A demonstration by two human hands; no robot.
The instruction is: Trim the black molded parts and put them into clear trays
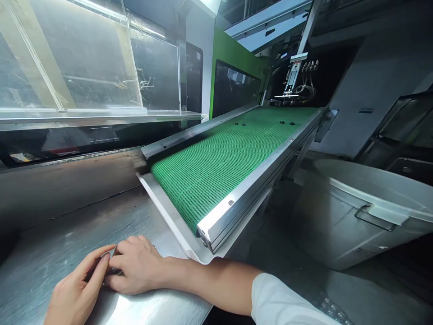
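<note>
My left hand (79, 286) and my right hand (137, 266) meet low over the metal table (40, 248), fingertips almost touching. The left thumb and forefinger are pinched together. On my right hand the fingers curl inward, knuckles up. Whatever lies between the fingertips is hidden, with only a dark gap showing. Just beyond my hands is the near end of a green conveyor belt (216, 158), and my right forearm passes below its white end tray (169, 221).
Several small black parts (282, 122) sit in pairs on the belt's far stretch. A picker arm (293, 79) hangs over the far end. Clear machine panels (98, 63) stand at left, and a large white tub (345, 216) stands on the floor at right.
</note>
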